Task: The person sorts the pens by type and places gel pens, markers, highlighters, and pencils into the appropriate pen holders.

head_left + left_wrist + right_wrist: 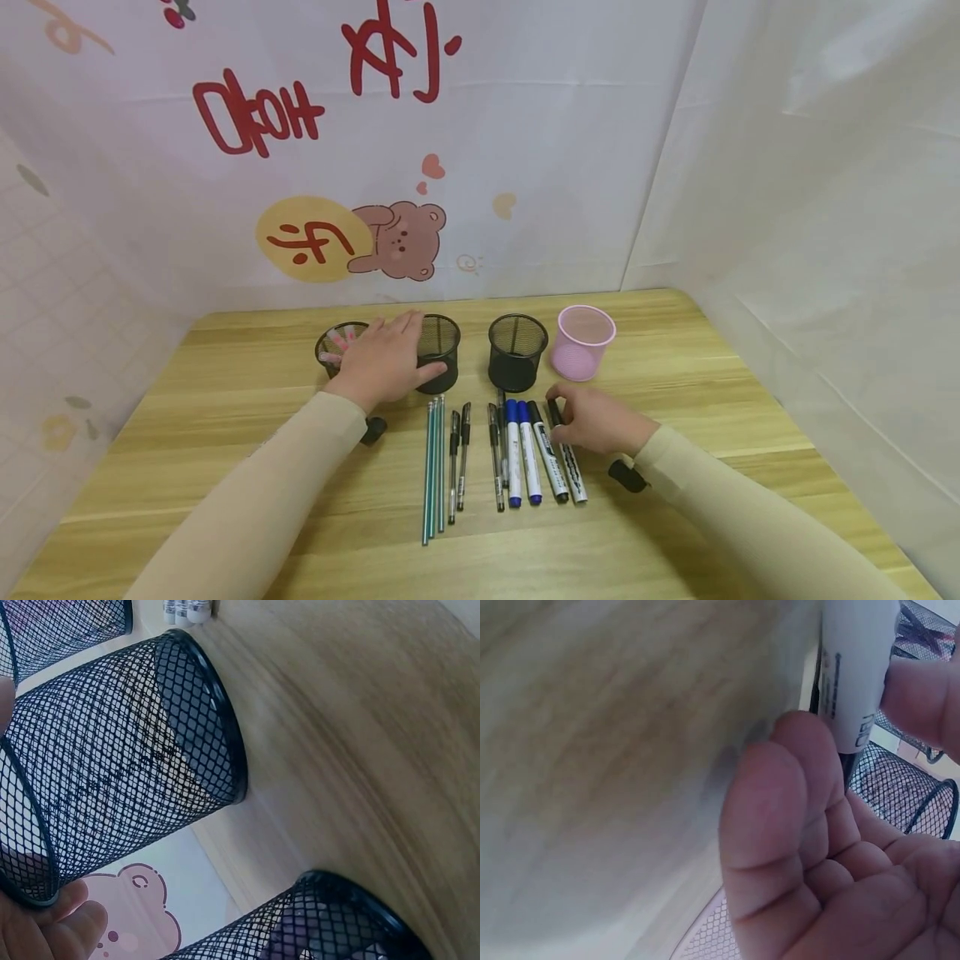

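Note:
My left hand (386, 358) grips a black mesh pen holder (440, 371), second from the left in the row. In the left wrist view, fingers (75, 915) curl at the rim of this mesh pen holder (112, 750), with only a bit of thumb showing. My right hand (600, 418) pinches a black-capped whiteboard marker (576, 479), the rightmost of the markers on the table. Up close in the right wrist view, thumb and fingers lie on either side of its white barrel (855, 675). Left of it lie another black-capped marker (551, 462) and two blue-capped markers (529, 458).
Teal pencils (433, 475) and several black gel pens (453, 467) lie left of the markers. Behind them stand a third black mesh holder (513, 371) and a pink holder (576, 358). The leftmost black holder (322, 342) contains pink-and-white items. A printed cloth (525, 142) hangs behind.

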`<state>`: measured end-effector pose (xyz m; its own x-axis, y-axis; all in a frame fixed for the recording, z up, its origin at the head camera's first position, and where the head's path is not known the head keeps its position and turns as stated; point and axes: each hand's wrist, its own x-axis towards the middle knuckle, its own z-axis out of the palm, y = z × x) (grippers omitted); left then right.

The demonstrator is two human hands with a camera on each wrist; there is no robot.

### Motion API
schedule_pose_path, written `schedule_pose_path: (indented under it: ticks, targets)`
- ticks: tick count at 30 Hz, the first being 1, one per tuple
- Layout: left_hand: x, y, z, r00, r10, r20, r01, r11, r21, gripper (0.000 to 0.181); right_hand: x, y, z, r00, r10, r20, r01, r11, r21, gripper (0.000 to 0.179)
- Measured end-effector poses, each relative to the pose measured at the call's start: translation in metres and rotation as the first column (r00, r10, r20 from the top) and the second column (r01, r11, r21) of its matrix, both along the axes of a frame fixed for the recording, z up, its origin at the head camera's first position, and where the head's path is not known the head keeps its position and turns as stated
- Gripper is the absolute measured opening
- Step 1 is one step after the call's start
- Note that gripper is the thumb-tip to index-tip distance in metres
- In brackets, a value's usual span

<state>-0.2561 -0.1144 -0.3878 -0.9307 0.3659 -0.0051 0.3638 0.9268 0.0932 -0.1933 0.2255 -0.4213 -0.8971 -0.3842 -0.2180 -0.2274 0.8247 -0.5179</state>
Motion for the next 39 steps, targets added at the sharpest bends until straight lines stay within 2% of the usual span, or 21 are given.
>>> schedule_pose_path:
  ticks: [9, 23, 32, 39]
  targets:
    - [-0.001, 0.0, -0.003, 1.0, 0.006, -0.004, -0.006, 1.0, 0.005, 0.1, -0.002, 0.0, -0.001, 0.998, 0.008, -0.062, -0.014, 0.996, -0.093, 0.057]
    - [-0.003, 0.0, -0.005, 1.0, 0.005, -0.018, -0.005, 1.0, -0.001, 0.1, -0.001, -0.008, 0.01, 0.988, -0.044, -0.148, 0.009, 0.973, -0.232, 0.049]
    - [-0.003, 0.0, -0.006, 1.0, 0.003, -0.028, -0.003, 1.0, -0.001, 0.099, 0.0, -0.016, 0.017, 0.979, -0.064, -0.196, -0.004, 0.944, -0.33, 0.052]
    - [-0.003, -0.001, -0.007, 0.999, 0.003, -0.034, -0.003, 1.0, -0.01, 0.099, -0.001, -0.025, 0.021, 0.968, -0.089, -0.236, -0.019, 0.908, -0.419, 0.051]
